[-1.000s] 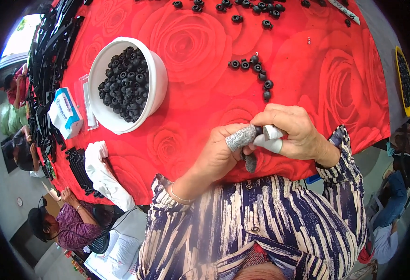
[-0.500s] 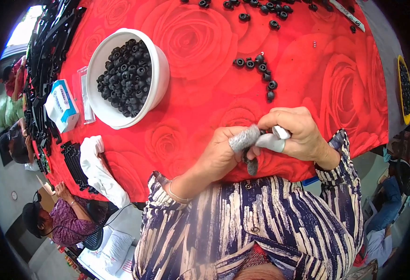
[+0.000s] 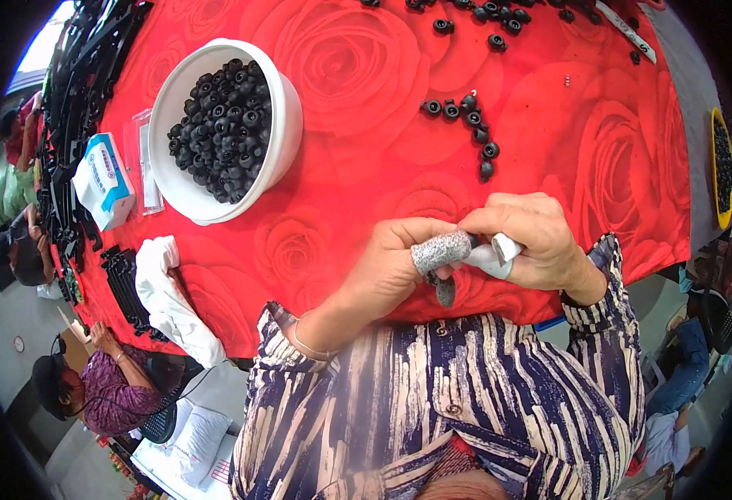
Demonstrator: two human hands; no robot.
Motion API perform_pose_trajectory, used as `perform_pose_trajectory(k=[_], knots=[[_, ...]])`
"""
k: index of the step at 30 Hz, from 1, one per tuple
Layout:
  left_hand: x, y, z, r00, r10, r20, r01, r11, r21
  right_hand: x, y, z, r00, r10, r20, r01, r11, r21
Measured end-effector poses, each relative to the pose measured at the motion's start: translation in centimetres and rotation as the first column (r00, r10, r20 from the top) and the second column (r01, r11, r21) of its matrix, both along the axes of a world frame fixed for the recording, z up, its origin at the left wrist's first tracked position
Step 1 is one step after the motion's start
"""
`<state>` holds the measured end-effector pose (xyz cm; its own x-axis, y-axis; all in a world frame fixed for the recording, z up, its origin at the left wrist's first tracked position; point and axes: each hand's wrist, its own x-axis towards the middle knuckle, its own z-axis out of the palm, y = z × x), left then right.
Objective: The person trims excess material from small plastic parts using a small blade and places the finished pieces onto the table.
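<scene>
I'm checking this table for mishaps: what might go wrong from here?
The small dark piece pinched between the left hand and right hand, mostly hidden, might slip. The loose black parts ahead might scatter if knocked. The white cloth at the edge of the red tablecloth might slide off.

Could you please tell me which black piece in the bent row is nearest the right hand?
The lowest black piece, at the row's bottom end; the other pieces in that row all lie higher, farther from the right hand.
</scene>
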<state>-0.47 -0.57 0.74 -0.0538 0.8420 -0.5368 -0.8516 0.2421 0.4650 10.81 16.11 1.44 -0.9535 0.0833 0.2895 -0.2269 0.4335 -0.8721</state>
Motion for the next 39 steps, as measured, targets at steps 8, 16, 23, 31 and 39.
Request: perform_pose_trajectory(k=[8, 16, 23, 31, 39], knots=[[0.9, 0.3, 0.1, 0.971, 0.168, -0.169, -0.149, 0.981, 0.124, 0.3, -0.5, 0.0, 0.965, -0.118, -0.235, 0.164, 0.969, 0.186], [2.0, 0.1, -0.4, 0.954, 0.292, -0.062, -0.28, 0.947, 0.158, 0.6, -0.5, -0.2, 0.931, -0.054, -0.361, 0.189, 0.917, 0.351], [2.3, 0.0, -0.8, 0.94, 0.34, 0.036, -0.342, 0.935, 0.095, 0.6, -0.8, -0.4, 0.927, -0.062, -0.369, 0.207, 0.906, 0.369], [2.3, 0.0, -0.7, 0.938, 0.347, 0.002, -0.346, 0.935, 0.074, 0.4, -1.0, -0.6, 0.901, -0.137, -0.411, 0.274, 0.915, 0.297], [1.3, 0.2, -0.8, 0.919, 0.324, -0.226, -0.269, 0.933, 0.24, 0.5, -0.2, 0.7, 0.991, -0.085, 0.104, 0.1, 0.983, -0.155]])
